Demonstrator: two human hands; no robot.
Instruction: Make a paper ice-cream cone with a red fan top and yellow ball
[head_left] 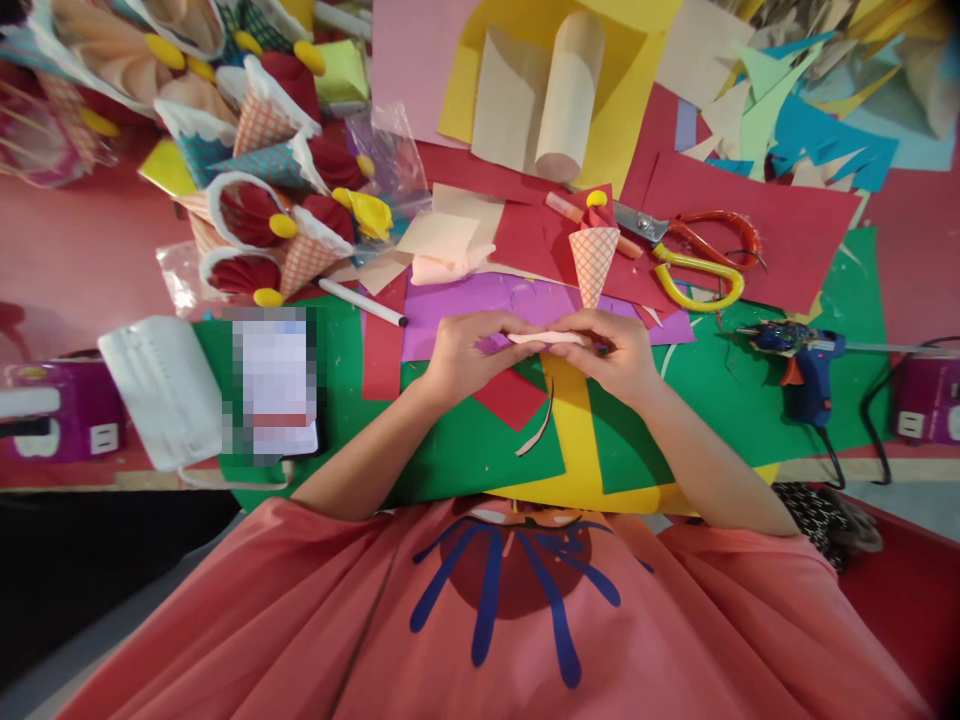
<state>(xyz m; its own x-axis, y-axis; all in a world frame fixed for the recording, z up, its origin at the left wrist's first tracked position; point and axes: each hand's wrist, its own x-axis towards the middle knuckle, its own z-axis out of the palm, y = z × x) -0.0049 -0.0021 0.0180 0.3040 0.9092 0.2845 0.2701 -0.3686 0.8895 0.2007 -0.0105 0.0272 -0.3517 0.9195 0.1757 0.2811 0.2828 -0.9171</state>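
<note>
Both hands meet over the middle of the craft-covered table, pinching a thin pale pink strip (549, 338), maybe clay or foam, stretched sideways between them. My left hand (474, 350) has thumb and fingers closed on its left end. The right end sits between the thumb and fingers of my right hand (621, 352). Just beyond my fingers stands a small checkered paper cone (593, 262), point toward me, with a red top and a yellow dot. A lump of pale pink material (450, 266) lies farther left on beige paper.
Scissors (694, 250) and a blue glue gun (811, 375) lie to the right. Leftward are a pen (364, 302), a phone (279, 385) and a white box (161, 390). Finished cones (259, 150) crowd the back left; paper scraps (825, 130) the back right. A beige roll (570, 95) lies behind.
</note>
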